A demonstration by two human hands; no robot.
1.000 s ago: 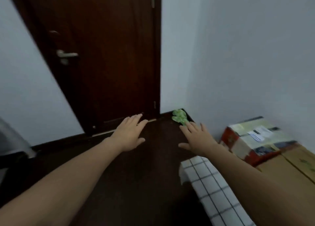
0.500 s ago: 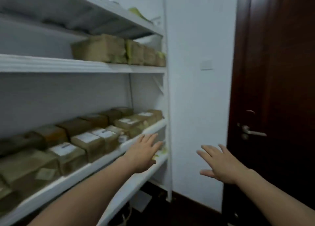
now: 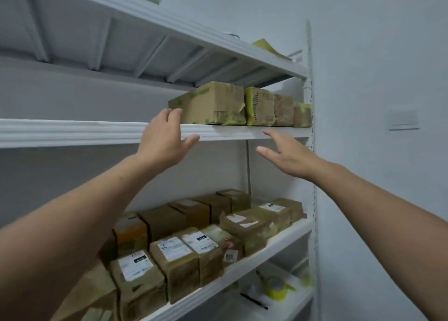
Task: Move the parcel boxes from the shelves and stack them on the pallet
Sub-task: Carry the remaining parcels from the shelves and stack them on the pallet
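Both hands are up and open, with the fingers straight and spread. They hold nothing. The left hand [image 3: 167, 136] is up by the edge of the upper shelf [image 3: 72, 131], and its fingertips are at the left front corner of the big box [image 3: 213, 105]. I cannot tell if they touch the box or are just in front of it. The right hand [image 3: 288, 156] is lower, just under the shelf edge, with its palm turned in toward the left hand. The big box sits above and between the two hands, at the front of the upper shelf.

I think the hands are wide apart because the box is wide. One hand needs to go on each side so the box does not tip when it slides off. The box is up high, so the arms have to stretch up to it.

Above the right hand and a bit to its right, more boxes [image 3: 259, 107] stand in a row, right next to the big box. Far below both hands, many small parcels [image 3: 177, 255] with white labels are packed close on the lower shelf [image 3: 278, 242]. Under that lie a roll of tape [image 3: 275, 288] and a pen [image 3: 254, 301]. The pallet is not in view.
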